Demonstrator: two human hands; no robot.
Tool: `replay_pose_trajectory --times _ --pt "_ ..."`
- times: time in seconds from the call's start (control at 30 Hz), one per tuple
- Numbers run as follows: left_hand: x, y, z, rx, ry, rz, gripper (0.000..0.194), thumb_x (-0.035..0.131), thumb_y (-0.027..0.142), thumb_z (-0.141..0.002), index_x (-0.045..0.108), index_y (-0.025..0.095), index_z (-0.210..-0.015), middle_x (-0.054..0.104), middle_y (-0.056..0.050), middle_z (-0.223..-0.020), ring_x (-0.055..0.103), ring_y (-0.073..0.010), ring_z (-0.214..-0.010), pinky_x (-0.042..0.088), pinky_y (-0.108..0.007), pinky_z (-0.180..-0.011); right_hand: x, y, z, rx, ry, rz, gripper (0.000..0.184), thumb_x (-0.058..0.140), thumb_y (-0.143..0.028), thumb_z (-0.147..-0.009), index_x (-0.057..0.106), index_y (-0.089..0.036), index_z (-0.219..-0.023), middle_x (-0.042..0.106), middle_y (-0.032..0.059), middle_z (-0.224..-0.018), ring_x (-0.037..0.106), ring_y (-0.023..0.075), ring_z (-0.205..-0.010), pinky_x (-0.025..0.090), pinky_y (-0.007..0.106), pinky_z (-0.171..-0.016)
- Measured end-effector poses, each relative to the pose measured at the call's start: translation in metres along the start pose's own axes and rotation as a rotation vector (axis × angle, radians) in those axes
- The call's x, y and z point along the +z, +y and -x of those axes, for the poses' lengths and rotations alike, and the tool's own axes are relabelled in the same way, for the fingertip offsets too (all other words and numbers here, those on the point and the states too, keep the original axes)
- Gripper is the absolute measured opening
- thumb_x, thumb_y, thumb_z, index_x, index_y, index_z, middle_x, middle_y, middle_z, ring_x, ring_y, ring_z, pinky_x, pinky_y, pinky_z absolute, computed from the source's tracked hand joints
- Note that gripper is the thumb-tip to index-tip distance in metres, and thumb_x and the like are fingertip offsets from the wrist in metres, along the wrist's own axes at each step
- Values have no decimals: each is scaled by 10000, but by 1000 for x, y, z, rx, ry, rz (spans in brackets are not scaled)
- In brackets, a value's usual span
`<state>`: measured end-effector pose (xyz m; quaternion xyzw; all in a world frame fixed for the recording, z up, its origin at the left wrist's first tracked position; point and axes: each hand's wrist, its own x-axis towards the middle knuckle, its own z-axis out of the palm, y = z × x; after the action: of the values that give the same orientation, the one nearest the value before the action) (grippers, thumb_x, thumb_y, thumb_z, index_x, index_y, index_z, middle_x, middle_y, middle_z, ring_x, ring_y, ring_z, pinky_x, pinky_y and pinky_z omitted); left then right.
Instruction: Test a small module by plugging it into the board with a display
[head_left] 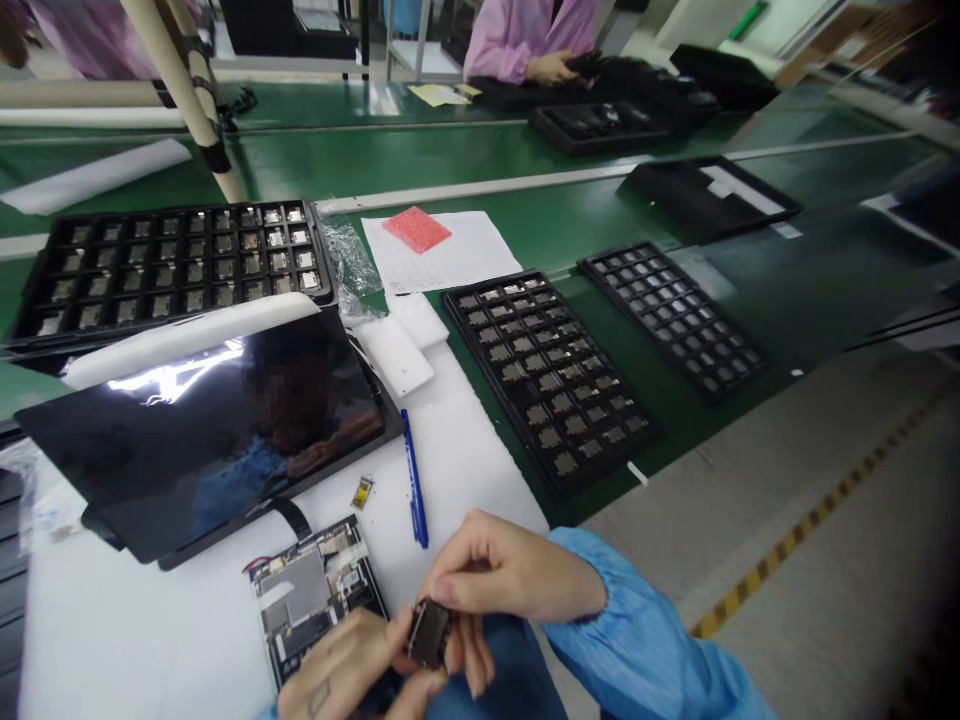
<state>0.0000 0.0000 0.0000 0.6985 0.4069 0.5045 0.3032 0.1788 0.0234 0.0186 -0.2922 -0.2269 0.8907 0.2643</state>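
Both of my hands meet at the bottom of the view around a small dark module (pixel 429 632). My right hand (pixel 510 578), in a blue sleeve, pinches its top and right side. My left hand (pixel 349 668) holds it from below and the left. Just left of them lies an opened tablet body (pixel 315 590) with bare circuit boards, joined by a flat cable to a black screen panel (pixel 210 430) lying face up on a white foam mat (pixel 465 450). A blue pen (pixel 414 485) and a tiny gold part (pixel 362 491) lie on the mat.
Black trays of small modules sit at the far left (pixel 169 268), the middle (pixel 544 372) and the right (pixel 671 315) on the green belt. Paper with a red pad (pixel 416 228) lies behind. Across the belt, another person's hand (pixel 551 68) in a pink sleeve works over more trays.
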Motion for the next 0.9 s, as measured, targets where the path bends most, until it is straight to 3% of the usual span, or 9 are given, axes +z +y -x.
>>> replay_pose_trajectory --times 0.1,0.3,0.47,0.6,0.73,0.9 --pt "0 -2 2 -20 -5 36 359 694 299 -820 612 308 -1170 650 35 -600 568 -160 -447 516 -285 -432 0 -2 0 -37 -14 16 449 674 -502 -763 665 -53 -772 629 15 -531 568 68 -368 477 148 -407" --pt "-11 -8 -4 87 -160 37 493 709 200 -805 535 259 -1263 667 16 -636 620 -171 -513 559 -275 -478 2 -4 1 -69 -14 31 464 662 -502 -773 688 -39 -785 642 32 -517 612 106 -401 517 196 -461" --pt "-10 -6 -3 75 -148 39 473 691 240 -821 532 287 -1264 671 21 -613 616 -182 -488 560 -283 -455 3 -4 -1 -74 3 40 448 665 -494 -773 688 -47 -788 650 30 -520 604 97 -390 514 190 -455" --pt "-7 -6 -1 11 -53 13 399 666 302 -842 562 327 -1226 647 33 -584 610 -187 -489 542 -289 -436 3 -5 -2 -77 -8 49 479 667 -521 -758 688 -43 -774 647 36 -513 652 140 -456 555 252 -533" --pt "-6 -7 0 71 -102 -2 457 685 242 -827 538 287 -1258 648 32 -600 623 -176 -521 543 -261 -470 3 -4 -1 -89 -15 58 466 664 -504 -770 685 -40 -803 655 42 -539 655 139 -463 552 241 -524" --pt "-1 -6 7 -57 41 15 325 682 319 -828 629 308 -1149 640 27 -608 607 -171 -554 525 -259 -518 3 -3 -3 -111 -26 46 449 655 -492 -786 681 -44 -789 639 29 -525 624 112 -415 519 192 -462"
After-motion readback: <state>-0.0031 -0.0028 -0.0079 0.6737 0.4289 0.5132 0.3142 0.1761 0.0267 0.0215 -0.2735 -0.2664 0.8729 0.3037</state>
